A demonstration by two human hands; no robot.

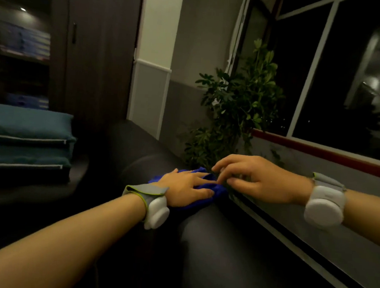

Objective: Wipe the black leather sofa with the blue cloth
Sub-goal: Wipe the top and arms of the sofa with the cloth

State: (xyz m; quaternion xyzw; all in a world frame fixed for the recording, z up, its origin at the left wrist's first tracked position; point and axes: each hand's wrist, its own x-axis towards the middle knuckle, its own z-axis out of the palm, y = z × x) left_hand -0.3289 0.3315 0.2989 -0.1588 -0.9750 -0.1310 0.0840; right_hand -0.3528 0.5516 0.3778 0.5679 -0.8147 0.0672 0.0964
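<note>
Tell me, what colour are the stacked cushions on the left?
Teal, or dark blue-green, with pale zipper edges; the cushions show in the head view.

The left hand (185,187) covers most of the crumpled blue cloth (219,189); the right hand's fingers (222,168) are motion-blurred.

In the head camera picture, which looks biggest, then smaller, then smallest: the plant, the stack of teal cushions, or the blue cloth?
1. Plant
2. Stack of teal cushions, close to the plant in apparent size, so unsure
3. Blue cloth, mostly hidden under the left hand
</note>
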